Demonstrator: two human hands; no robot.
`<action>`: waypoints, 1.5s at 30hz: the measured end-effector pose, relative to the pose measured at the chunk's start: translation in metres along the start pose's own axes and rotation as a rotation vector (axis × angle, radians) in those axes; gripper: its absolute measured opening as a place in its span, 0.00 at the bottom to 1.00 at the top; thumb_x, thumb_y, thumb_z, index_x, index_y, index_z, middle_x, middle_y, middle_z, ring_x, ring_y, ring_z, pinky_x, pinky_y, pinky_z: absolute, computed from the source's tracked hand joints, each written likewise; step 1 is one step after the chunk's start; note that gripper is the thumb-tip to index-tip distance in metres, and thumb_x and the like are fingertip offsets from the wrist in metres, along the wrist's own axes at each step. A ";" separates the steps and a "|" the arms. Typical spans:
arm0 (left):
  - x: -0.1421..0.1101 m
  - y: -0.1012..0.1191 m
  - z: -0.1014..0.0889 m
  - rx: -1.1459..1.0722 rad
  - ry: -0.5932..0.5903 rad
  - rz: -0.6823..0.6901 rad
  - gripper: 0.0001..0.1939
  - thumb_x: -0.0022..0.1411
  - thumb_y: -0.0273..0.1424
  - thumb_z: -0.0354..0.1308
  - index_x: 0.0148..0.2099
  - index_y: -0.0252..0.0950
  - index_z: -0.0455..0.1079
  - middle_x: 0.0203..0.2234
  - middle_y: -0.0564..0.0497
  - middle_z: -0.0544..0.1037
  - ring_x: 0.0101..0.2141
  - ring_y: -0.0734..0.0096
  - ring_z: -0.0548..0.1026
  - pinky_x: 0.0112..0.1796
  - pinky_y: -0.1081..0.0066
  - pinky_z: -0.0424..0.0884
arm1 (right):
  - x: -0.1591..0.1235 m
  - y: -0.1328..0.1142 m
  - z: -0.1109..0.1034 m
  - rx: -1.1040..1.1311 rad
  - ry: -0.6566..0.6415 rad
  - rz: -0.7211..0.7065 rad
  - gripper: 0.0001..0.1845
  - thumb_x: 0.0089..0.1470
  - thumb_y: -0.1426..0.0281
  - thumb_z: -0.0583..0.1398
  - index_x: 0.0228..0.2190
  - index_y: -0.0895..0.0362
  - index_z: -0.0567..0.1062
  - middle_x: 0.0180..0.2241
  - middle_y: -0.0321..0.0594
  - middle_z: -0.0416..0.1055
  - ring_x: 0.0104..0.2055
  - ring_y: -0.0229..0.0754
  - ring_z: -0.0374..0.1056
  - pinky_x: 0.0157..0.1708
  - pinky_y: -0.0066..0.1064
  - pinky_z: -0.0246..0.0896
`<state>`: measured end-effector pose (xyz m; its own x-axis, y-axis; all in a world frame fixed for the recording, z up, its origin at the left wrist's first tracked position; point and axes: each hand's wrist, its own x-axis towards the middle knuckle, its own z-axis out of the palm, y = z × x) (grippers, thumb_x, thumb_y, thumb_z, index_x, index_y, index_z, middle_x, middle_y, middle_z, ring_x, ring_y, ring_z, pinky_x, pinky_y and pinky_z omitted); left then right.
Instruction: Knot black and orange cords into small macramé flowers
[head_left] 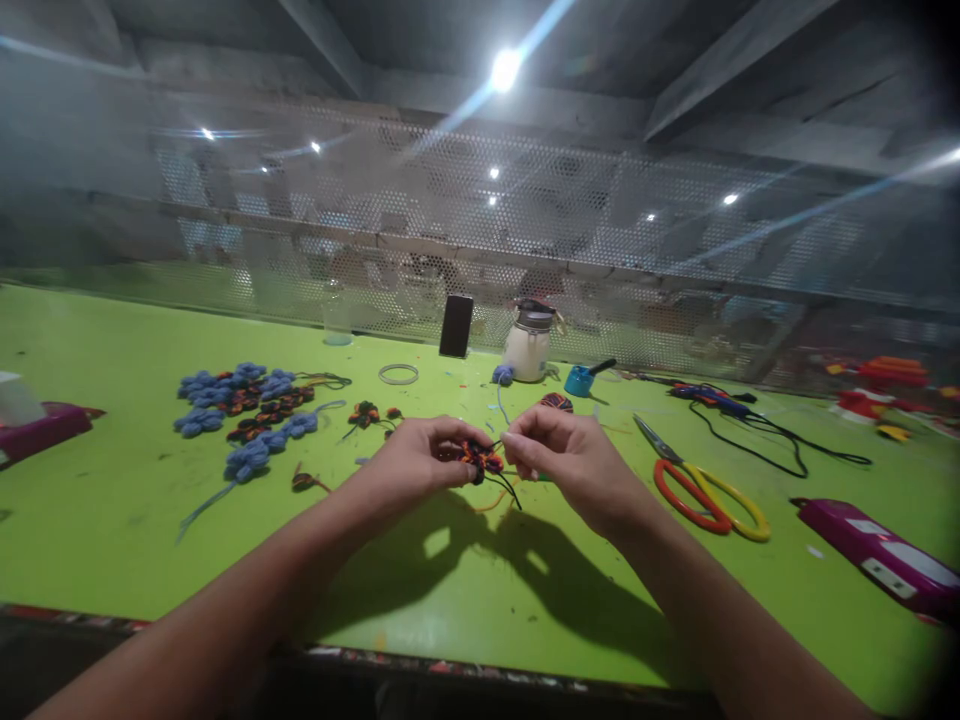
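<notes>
My left hand (424,455) pinches a small crocheted flower (480,460) in black, orange and purple yarn above the middle of the table. Dark loose yarn ends hang from its lower right side. Just right of it, my right hand (562,450) has thumb and forefinger pressed together on a thin dark yarn strand beside the flower; the fingertips partly hide it. Behind my right hand sits a dark, multicoloured yarn ball (556,403). Blue and black-orange crocheted flowers (247,460) lie grouped at the left, with a few small dark-orange pieces (365,414) nearer my left hand.
Scissors (705,495) with red and yellow handles lie right of my right hand. Farther right are a purple power strip (877,550) and a corded blue tool (709,398). A jar (529,345), a phone (456,326) and a clear cup (337,325) stand by the perforated screen (600,220).
</notes>
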<state>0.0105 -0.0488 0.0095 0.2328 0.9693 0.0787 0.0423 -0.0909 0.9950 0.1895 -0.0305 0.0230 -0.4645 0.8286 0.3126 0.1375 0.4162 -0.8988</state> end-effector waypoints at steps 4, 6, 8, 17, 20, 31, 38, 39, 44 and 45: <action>0.001 -0.001 0.000 0.008 -0.039 0.014 0.14 0.43 0.22 0.61 0.37 0.30 0.71 0.29 0.48 0.77 0.32 0.70 0.72 0.37 0.68 0.65 | 0.001 0.001 -0.001 -0.038 0.002 -0.024 0.12 0.49 0.63 0.60 0.24 0.60 0.69 0.19 0.33 0.63 0.22 0.32 0.58 0.24 0.27 0.54; 0.001 -0.002 -0.001 0.019 -0.059 0.016 0.14 0.43 0.23 0.60 0.36 0.30 0.71 0.29 0.47 0.76 0.32 0.69 0.72 0.37 0.67 0.65 | 0.001 0.001 -0.002 -0.071 0.008 -0.038 0.12 0.50 0.63 0.60 0.23 0.60 0.69 0.19 0.33 0.63 0.22 0.32 0.59 0.24 0.27 0.55; 0.001 -0.003 -0.001 0.044 -0.074 0.022 0.13 0.43 0.23 0.60 0.36 0.31 0.71 0.29 0.47 0.76 0.32 0.68 0.72 0.37 0.66 0.65 | 0.002 0.002 -0.003 -0.088 0.011 -0.034 0.13 0.49 0.63 0.60 0.23 0.60 0.69 0.19 0.34 0.64 0.22 0.32 0.59 0.23 0.26 0.56; 0.000 -0.002 -0.001 0.019 -0.216 -0.020 0.11 0.45 0.23 0.58 0.35 0.31 0.70 0.30 0.49 0.74 0.32 0.70 0.70 0.37 0.68 0.64 | 0.004 0.006 0.000 -0.071 0.009 0.012 0.15 0.49 0.60 0.60 0.23 0.60 0.68 0.16 0.33 0.66 0.15 0.30 0.59 0.15 0.24 0.55; 0.000 -0.001 -0.002 0.020 -0.252 -0.052 0.11 0.45 0.23 0.58 0.35 0.31 0.69 0.27 0.50 0.73 0.29 0.73 0.68 0.32 0.71 0.62 | 0.005 0.007 0.001 -0.050 0.012 0.037 0.16 0.48 0.59 0.60 0.23 0.60 0.68 0.15 0.32 0.66 0.13 0.29 0.58 0.13 0.22 0.52; 0.001 -0.006 -0.004 -0.081 -0.333 -0.110 0.12 0.45 0.22 0.56 0.36 0.31 0.67 0.25 0.50 0.72 0.25 0.75 0.67 0.27 0.72 0.59 | 0.010 0.018 0.003 -0.046 0.052 0.025 0.13 0.48 0.63 0.61 0.22 0.60 0.68 0.14 0.32 0.65 0.13 0.28 0.57 0.13 0.21 0.53; 0.001 -0.007 -0.002 -0.244 -0.333 -0.136 0.11 0.44 0.22 0.57 0.34 0.30 0.68 0.25 0.50 0.71 0.24 0.76 0.67 0.26 0.73 0.57 | 0.009 0.017 0.002 -0.051 0.102 -0.023 0.12 0.47 0.63 0.62 0.23 0.60 0.71 0.15 0.32 0.65 0.16 0.30 0.60 0.16 0.23 0.58; 0.002 -0.007 -0.002 -0.250 -0.332 -0.138 0.10 0.44 0.22 0.57 0.34 0.30 0.68 0.25 0.50 0.71 0.24 0.76 0.67 0.26 0.73 0.57 | 0.009 0.016 0.001 -0.054 0.110 -0.031 0.12 0.47 0.64 0.62 0.23 0.60 0.71 0.15 0.32 0.65 0.16 0.30 0.60 0.17 0.23 0.57; 0.002 -0.008 -0.003 -0.250 -0.310 -0.156 0.10 0.45 0.22 0.57 0.34 0.30 0.70 0.27 0.49 0.72 0.25 0.77 0.66 0.26 0.73 0.57 | 0.008 0.014 0.000 -0.012 0.141 -0.044 0.11 0.45 0.64 0.63 0.22 0.60 0.72 0.17 0.33 0.66 0.18 0.31 0.60 0.19 0.25 0.57; 0.002 -0.008 -0.004 -0.245 -0.309 -0.159 0.10 0.45 0.22 0.57 0.34 0.29 0.70 0.27 0.49 0.72 0.24 0.77 0.66 0.27 0.73 0.58 | 0.008 0.014 0.001 0.000 0.141 -0.044 0.11 0.45 0.64 0.64 0.21 0.60 0.73 0.17 0.33 0.66 0.19 0.31 0.60 0.19 0.25 0.57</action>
<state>0.0072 -0.0450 0.0019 0.5242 0.8493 -0.0619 -0.1224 0.1471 0.9815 0.1871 -0.0184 0.0127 -0.3422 0.8539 0.3921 0.1200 0.4536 -0.8831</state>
